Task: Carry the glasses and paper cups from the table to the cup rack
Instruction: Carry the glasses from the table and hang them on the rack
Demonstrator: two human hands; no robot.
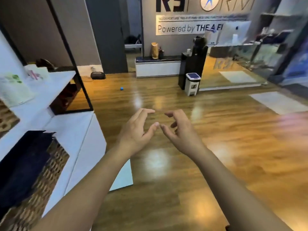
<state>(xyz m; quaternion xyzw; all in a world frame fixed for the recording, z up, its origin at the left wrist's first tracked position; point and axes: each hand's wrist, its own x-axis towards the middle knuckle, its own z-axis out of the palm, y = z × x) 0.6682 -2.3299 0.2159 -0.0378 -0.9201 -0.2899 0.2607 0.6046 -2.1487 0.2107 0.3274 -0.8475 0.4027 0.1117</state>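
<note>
Fingers loosely curled, left hand and right hand hold nothing, thumbs touching.

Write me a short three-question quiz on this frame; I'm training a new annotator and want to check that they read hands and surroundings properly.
1. True or false: the left hand carries a paper cup.
2. Multiple choice: the white pedal bin with a dark blue lid stands
A. on the white counter
B. on the glossy wooden floor, beside the tall black cabinet
C. under the wall sign
3. Fill in: the small round object lying alone on the floor at the left is coloured ____.

Key
1. False: both the left hand and the right hand hold nothing, fingers loosely curled, thumb tips nearly meeting.
2. B
3. Blue: the small blue ball.
</note>
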